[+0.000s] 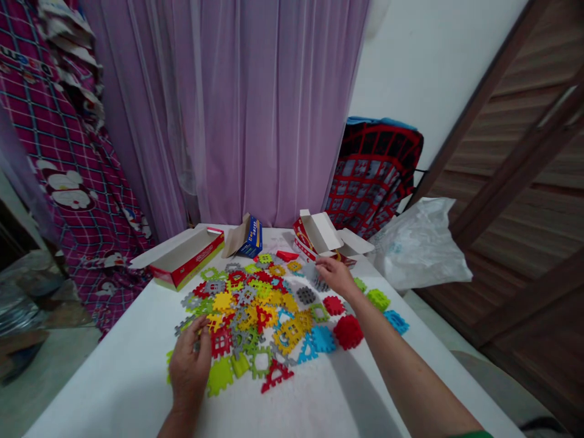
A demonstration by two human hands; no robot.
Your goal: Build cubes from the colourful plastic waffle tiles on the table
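Flat, toothed plastic building pieces in red, yellow, green, blue and grey lie heaped on the white table [114, 365]. My left hand [189, 359] rests at the near left edge of the heap, fingers loosely curled and thumb apart, close to a yellow piece [214, 322]. Farther away on the right, my right hand [335, 275] pinches a light grey piece [311, 271] at its fingertips, over more grey pieces. Around that forearm lie a dark grey stack [306, 295], a small red stack [334, 305], a larger red stack [348, 332] and blue pieces [396, 322].
An open red box [187, 261] stands at the back left. Behind the heap are a blue box [250, 237] and another opened red and white box [314, 234]. A clear plastic bag [415, 243] hangs over the right edge. Purple curtains [274, 109] border the back.
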